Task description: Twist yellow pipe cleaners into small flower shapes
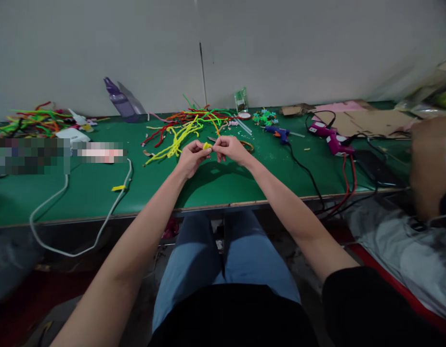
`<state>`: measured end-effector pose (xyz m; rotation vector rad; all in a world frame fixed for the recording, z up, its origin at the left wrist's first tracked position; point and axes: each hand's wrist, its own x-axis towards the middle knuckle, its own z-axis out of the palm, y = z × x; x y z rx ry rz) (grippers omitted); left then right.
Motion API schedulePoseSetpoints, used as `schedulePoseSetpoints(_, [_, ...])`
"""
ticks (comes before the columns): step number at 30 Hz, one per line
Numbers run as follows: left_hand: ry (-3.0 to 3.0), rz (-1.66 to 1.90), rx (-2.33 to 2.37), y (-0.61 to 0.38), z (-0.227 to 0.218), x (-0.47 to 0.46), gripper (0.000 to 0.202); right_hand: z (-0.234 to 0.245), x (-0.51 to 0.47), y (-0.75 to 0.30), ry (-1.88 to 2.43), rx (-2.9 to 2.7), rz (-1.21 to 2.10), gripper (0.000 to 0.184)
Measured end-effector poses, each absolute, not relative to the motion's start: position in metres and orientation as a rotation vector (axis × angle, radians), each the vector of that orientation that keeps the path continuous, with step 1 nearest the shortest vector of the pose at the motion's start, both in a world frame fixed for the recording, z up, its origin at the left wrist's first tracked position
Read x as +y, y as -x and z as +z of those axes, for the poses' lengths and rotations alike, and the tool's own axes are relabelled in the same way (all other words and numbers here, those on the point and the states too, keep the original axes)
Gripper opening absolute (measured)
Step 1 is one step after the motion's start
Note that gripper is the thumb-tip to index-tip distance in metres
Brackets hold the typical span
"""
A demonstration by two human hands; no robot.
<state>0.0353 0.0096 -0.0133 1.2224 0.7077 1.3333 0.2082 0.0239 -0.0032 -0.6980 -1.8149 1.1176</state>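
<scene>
a small yellow pipe cleaner [207, 145] is pinched between the closed fingers of the left hand [191, 158] and right hand [230, 148] over the green table [82, 193].

- Lighting is dim and even; the wall [281, 48] renders grey.
- Soft shadow falls on the green table [82, 193] under the left hand [192, 156] and right hand [230, 148].
- Wide-angle distortion bows the edges; the right margin blurs.

Legible markings: none recorded.
Inspected purple bottle [119, 100], blue glue gun [278, 132], pink glue gun [334, 140] and cardboard sheets [375, 120]; found no lettering, brand or number readable on any. Noted pixelated patch [31, 155] at left, likewise unreadable.
</scene>
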Motion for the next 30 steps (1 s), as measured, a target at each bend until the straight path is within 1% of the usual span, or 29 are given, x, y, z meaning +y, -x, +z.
schedulePoseSetpoints(4, [-1.263,1.36,0.759,-0.0358,-0.0141,0.0097,0.026,-0.0091,0.0236,-0.2048,0.752,-1.912,0.671,0.01])
schedulePoseSetpoints(6, [-1.317,1.378,0.78,-0.0359,-0.015,0.0102,0.023,-0.0103,0.0227,-0.2047,0.755,-1.955,0.555,0.008])
schedulePoseSetpoints(9, [-1.39,1.391,0.802,-0.0362,-0.0169,0.0118,0.021,-0.0091,0.0194,-0.2059,0.76,-2.001,0.546,0.008])
schedulePoseSetpoints(14, [-1.514,1.384,0.849,-0.0378,-0.0174,0.0117,0.026,-0.0047,0.0142,-0.2074,0.832,-2.077,0.596,0.012])
schedulePoseSetpoints(20, [-1.472,1.303,0.937,-0.0385,-0.0176,0.0093,0.031,-0.0066,0.0159,-0.2079,0.871,-2.205,0.244,0.014])
schedulePoseSetpoints(23, [-1.426,1.247,0.939,-0.0377,-0.0177,0.0098,0.032,-0.008,0.0159,-0.2083,0.871,-2.246,0.174,0.015])
schedulePoseSetpoints(26, [-1.384,1.242,0.898,-0.037,-0.0171,0.0102,0.032,-0.007,0.0162,-0.2092,0.843,-2.217,0.218,0.015])
schedulePoseSetpoints(30, [-1.379,1.267,0.836,-0.0367,-0.0166,0.0099,0.031,-0.0024,0.0177,-0.2114,0.81,-2.14,0.419,0.016])
